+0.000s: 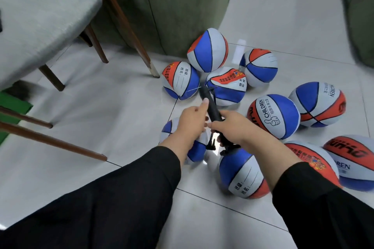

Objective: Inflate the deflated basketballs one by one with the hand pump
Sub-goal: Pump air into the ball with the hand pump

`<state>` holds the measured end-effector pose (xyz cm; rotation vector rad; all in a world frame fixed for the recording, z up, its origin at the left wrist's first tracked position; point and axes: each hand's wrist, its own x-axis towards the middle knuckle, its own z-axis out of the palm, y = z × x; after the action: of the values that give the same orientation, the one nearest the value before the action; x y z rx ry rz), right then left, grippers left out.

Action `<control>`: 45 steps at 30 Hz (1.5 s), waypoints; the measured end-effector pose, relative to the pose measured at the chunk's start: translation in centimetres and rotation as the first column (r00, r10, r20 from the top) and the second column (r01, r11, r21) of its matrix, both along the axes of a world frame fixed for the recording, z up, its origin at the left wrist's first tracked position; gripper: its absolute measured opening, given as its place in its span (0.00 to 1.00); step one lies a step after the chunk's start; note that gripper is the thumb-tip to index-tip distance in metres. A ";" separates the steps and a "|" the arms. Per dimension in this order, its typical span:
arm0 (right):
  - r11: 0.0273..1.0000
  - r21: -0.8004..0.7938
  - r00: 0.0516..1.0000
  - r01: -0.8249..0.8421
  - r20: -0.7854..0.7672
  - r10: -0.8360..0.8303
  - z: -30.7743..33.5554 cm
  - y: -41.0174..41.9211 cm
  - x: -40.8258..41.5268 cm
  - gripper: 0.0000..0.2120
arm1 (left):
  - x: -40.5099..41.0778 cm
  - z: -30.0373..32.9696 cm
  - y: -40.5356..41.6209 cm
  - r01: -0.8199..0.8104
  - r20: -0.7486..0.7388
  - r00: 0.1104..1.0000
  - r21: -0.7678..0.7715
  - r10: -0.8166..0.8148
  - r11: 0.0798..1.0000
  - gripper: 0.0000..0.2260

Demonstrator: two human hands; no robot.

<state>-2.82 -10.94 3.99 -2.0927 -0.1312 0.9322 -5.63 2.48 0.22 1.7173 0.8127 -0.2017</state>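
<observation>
The black hand pump [210,107] is gripped by both closed hands, left hand [191,120] and right hand [232,125]; basketballs [273,116] are scattered around them.

The floor [105,111] is laid with large glossy white tiles [273,16] divided by thin dark grout lines, and soft light glares off them toward the far right. A chair with a grey padded seat [44,20] and brown wooden legs [125,24] stands at the far left. Behind it rises a green upholstered sofa [178,6]; another green piece [362,18] sits at the right edge. A green patch [12,105] lies at the left edge.
</observation>
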 end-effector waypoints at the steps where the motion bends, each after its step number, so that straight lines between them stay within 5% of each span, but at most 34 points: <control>1: 0.997 -0.041 0.996 -0.067 0.051 0.069 0.7 -0.2 -0.3 0.08 | 0.1 0.8 -1.3 -0.048 -0.043 0.998 -0.217 0.039 0.975 0.22; 3: 0.986 -0.084 0.983 -0.147 0.096 0.155 2.3 -1.0 -1.0 0.07 | 0.0 1.7 -3.2 -0.138 -0.064 0.990 -0.394 0.122 0.909 0.16; 6: 0.989 -0.071 0.982 -0.129 0.127 0.137 4.5 -3.2 -2.0 0.12 | -0.6 2.3 -3.9 -0.285 -0.058 0.956 -0.430 0.289 0.857 0.11; 9: 1.000 0.029 0.995 -0.003 0.097 0.000 6.2 -5.3 -3.7 0.22 | -1.3 3.5 -4.3 -0.393 -0.109 0.909 -0.546 0.402 0.740 0.10; 16: 0.894 0.220 0.873 0.391 0.218 -0.436 6.2 -6.2 -10.9 0.19 | -3.2 6.4 -5.8 -0.577 -0.223 0.754 -0.674 0.617 0.461 0.12; 27: 0.922 0.124 0.844 0.366 0.373 -0.385 7.2 -3.8 -15.4 0.10 | -7.4 7.6 -8.3 -0.507 -0.247 0.823 -0.726 0.512 0.464 0.09; 34: 0.934 0.055 0.833 0.353 0.436 -0.341 6.9 -3.8 -15.2 0.18 | -7.7 7.9 -8.2 -0.461 -0.222 0.858 -0.731 0.464 0.503 0.12; 45: 0.874 0.245 0.721 0.419 0.495 -0.484 8.2 -6.6 -15.1 0.13 | -6.4 7.8 -4.0 -0.591 -0.274 0.737 -0.704 0.618 0.393 0.18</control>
<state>-17.95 -17.53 12.21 -2.0846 0.0409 0.0112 -12.05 -1.56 8.04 0.5282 1.0857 0.0104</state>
